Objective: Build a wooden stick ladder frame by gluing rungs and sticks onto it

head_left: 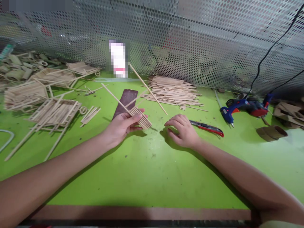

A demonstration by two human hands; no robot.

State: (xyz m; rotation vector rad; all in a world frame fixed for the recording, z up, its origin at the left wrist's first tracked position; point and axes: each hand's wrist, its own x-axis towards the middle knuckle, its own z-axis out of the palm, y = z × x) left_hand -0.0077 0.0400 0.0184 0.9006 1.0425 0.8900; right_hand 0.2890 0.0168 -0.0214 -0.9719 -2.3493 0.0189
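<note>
My left hand holds a small slatted piece of thin wooden sticks, with its thumb on top and longer sticks reaching up and left from it. My right hand rests over the green table with curled fingers a little apart, and nothing shows in it. Just right of that hand lies a red and black utility knife. A dark brown strip is behind my left hand. One long stick slants between the hands and the back mesh.
Behind is a pile of thin sticks before a perforated metal screen. Small wooden cart-like frames and bamboo pieces crowd the left. Blue glue guns with cables and a brown ring are at the right.
</note>
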